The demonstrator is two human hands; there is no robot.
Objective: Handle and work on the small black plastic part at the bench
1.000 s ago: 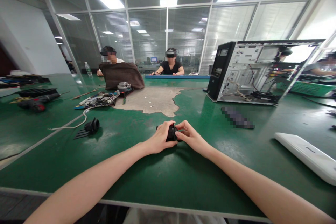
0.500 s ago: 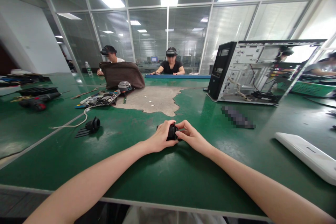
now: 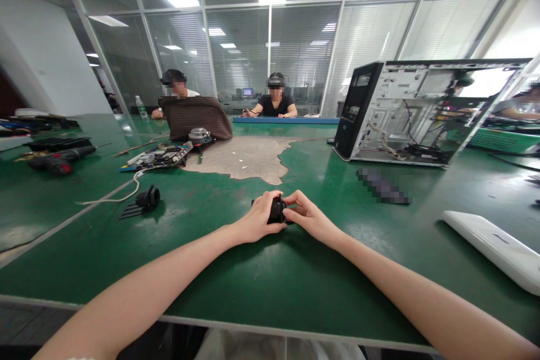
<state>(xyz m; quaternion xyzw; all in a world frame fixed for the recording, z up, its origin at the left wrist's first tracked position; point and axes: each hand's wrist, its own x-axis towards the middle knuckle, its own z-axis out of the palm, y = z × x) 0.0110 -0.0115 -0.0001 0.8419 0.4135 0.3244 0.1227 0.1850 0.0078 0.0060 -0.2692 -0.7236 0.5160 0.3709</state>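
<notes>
A small black plastic-looking part [image 3: 276,211] is between my hands, low over the green table [image 3: 236,287]. My left hand [image 3: 260,216] wraps round its left side, thumb below and fingers over the top. From the right, my right hand [image 3: 304,211] pinches the part's right end with thumb and bent fingers. My fingers cover much of the part, so its exact kind cannot be made out. Left of my hands lies another black part [image 3: 147,198], with a round collar and several long prongs, apart from both hands.
An opened computer case [image 3: 396,115] stands at the right, behind a blurred-out dark object [image 3: 383,185] and a white panel [image 3: 491,244]. To the left are a circuit board [image 3: 158,157] with a cable, a brown cloth-like cover [image 3: 194,118] and a power drill [image 3: 63,160]. Two people sit opposite.
My hands keep almost the same hold on the black part. The view has shifted very slightly. A hand of the person opposite has lifted a little.
</notes>
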